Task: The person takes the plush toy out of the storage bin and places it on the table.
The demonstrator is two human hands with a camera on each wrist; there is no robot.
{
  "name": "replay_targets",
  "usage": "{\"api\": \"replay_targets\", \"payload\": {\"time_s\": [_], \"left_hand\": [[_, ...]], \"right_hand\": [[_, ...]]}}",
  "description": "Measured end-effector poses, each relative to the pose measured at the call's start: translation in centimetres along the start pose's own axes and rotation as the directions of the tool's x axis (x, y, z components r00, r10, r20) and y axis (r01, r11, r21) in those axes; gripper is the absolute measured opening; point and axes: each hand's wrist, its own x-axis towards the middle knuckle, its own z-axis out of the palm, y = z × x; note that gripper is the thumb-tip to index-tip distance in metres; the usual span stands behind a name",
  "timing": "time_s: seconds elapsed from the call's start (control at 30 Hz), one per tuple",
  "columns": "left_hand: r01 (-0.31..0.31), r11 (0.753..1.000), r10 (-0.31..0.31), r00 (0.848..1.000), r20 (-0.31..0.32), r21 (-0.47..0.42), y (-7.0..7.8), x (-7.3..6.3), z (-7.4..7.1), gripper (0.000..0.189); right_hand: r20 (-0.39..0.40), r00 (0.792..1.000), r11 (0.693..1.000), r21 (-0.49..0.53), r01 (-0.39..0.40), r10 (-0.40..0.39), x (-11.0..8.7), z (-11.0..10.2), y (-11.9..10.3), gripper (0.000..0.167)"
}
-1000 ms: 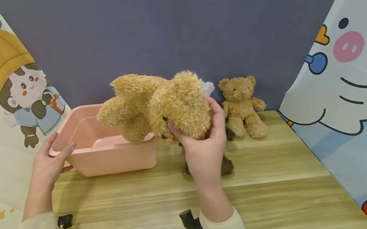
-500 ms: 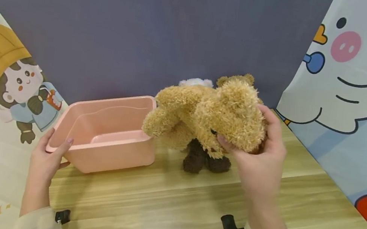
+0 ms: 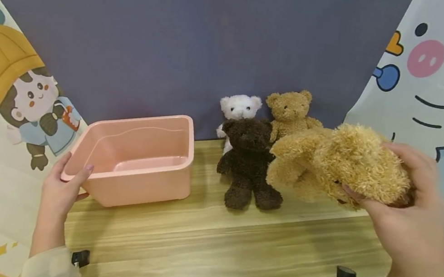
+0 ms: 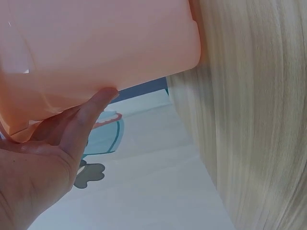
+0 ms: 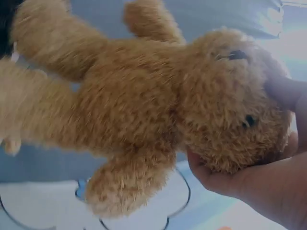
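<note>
My right hand grips a light brown teddy bear by its head, holding it sideways above the right part of the table. In the right wrist view the teddy bear shows its belly and face, with my thumb and fingers around the head. At the left, my left hand pinches the near left corner of a pink plastic bin, thumb over the rim. The left wrist view shows the left hand against the bin's outer wall. Nothing lies in the visible part of the bin.
A dark brown teddy bear sits right of the bin. Behind it are a white teddy bear and another light brown teddy bear, near the grey back panel. Cartoon-printed sheets flank the wooden table.
The right hand has carried the light brown teddy bear from above the bin to the right, uncovering the dark brown and white bears. My left hand stays on the bin.
</note>
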Motion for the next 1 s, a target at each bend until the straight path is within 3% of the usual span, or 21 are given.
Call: {"api": "replay_targets", "payload": {"time_s": [0.07, 0.17, 0.27, 0.37, 0.47, 0.53, 0.67, 0.87, 1.0], "left_hand": [[-0.001, 1.0, 0.001, 1.0, 0.0, -0.008, 0.0, -0.1, 0.0, 0.09], [-0.006, 1.0, 0.006, 1.0, -0.001, -0.001, 0.1, -0.2, -0.1, 0.089], [-0.011, 1.0, 0.011, 1.0, -0.003, 0.018, 0.2, -0.2, -0.1, 0.089], [-0.005, 1.0, 0.005, 1.0, -0.001, 0.022, 0.3, -0.1, 0.0, 0.089], [0.006, 1.0, -0.006, 1.0, 0.001, 0.021, 0.2, -0.1, 0.1, 0.089], [0.012, 1.0, -0.012, 1.0, 0.001, 0.014, 0.3, -0.1, 0.0, 0.088], [0.007, 1.0, -0.007, 1.0, -0.002, 0.026, 0.4, -0.1, -0.1, 0.088], [0.01, 1.0, -0.01, 1.0, 0.0, 0.029, 0.3, -0.3, 0.0, 0.088], [0.006, 0.999, -0.006, 1.0, 0.004, 0.04, 0.3, -0.2, 0.1, 0.088]], "right_hand": [[0.015, 1.0, 0.984, -0.176, 0.02, -0.017, 0.3, -0.9, 0.6, 0.092], [0.076, 0.997, 0.945, -0.325, 0.04, -0.016, 1.4, -1.7, 1.7, 0.087], [0.221, 0.975, 0.889, -0.447, 0.104, -0.003, 3.2, -2.1, 2.7, 0.085], [0.4, 0.915, 0.854, -0.493, 0.164, 0.055, 5.4, -2.2, 3.9, 0.087], [0.536, 0.837, 0.85, -0.487, 0.199, 0.11, 7.6, -1.9, 5.4, 0.087], [0.595, 0.79, 0.848, -0.488, 0.208, 0.149, 8.8, -1.5, 6.2, 0.085], [0.666, 0.72, 0.829, -0.505, 0.241, 0.196, 11.0, -0.4, 7.4, 0.084], [0.715, 0.644, 0.828, -0.515, 0.223, 0.272, 13.6, 1.6, 8.9, 0.09], [0.732, 0.627, 0.822, -0.512, 0.249, 0.266, 14.7, 2.7, 10.6, 0.09]]}}
